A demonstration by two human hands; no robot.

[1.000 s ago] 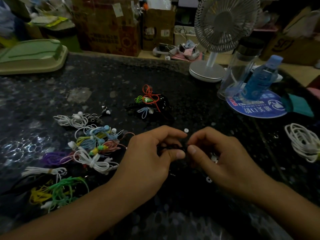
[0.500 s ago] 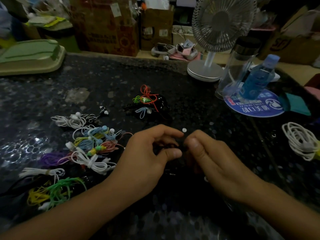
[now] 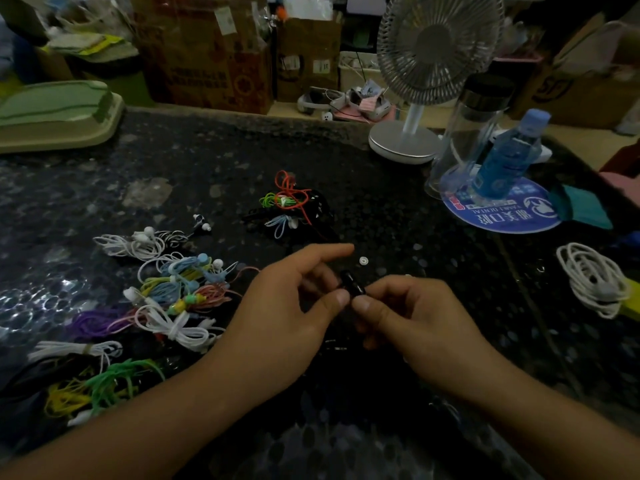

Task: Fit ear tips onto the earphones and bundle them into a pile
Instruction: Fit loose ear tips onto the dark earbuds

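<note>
**Both hands meet on a black earphone**

Here we see our left hand [image 3: 287,306] and right hand [image 3: 412,317] brought together over the middle of the dark speckled surface [image 3: 207,161], thumbs almost touching. Between them sits a small black earphone [image 3: 351,285], pinched from both sides: the left grip clamps it between thumb and curled fingers while the index finger stretches out straight above, and the right grip is clamped on its other end with thumb and bent fingers. In the dim light we cannot tell whether a tip is already on it.

A single white ear tip [image 3: 363,260] lies on the surface just beyond the hands, near the left index fingertip.

To the left lies the pile of bundled earphones [image 3: 173,289], a spread of white, blue, pink, purple, green and yellow coils, some touching one another. Further back, beyond the hands, a smaller heap of loose earphones [image 3: 291,202] tangles red, green, pale blue and black cords.

On the right edge lies a coiled white cable [image 3: 592,278]. At the far right of the surface stand a white desk fan [image 3: 429,64], a clear tumbler [image 3: 467,133] and a blue bottle [image 3: 509,154], the bottle on a round blue mat [image 3: 502,216].
</note>
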